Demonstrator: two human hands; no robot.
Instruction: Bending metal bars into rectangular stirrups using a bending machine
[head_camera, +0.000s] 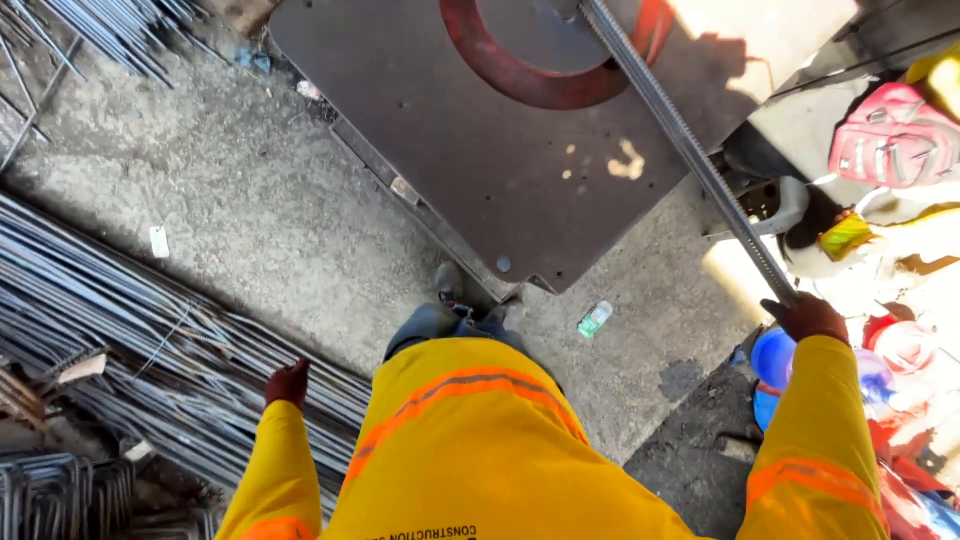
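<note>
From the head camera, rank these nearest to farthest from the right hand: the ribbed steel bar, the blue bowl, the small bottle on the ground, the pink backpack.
1. Ribbed steel bar: gripped by the right hand.
2. Blue bowl: just below the hand.
3. Small bottle: on the concrete toward the person's middle.
4. Pink backpack: far, upper right.

Concrete floor (270, 220), rebar bundles (130, 330), steel machine table (500, 170), small bottle (593, 319)

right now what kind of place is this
Likely a construction-site rebar yard: a rebar pile on the concrete ground, a steel bending table, and the right hand gripping a bar laid across it.
</note>
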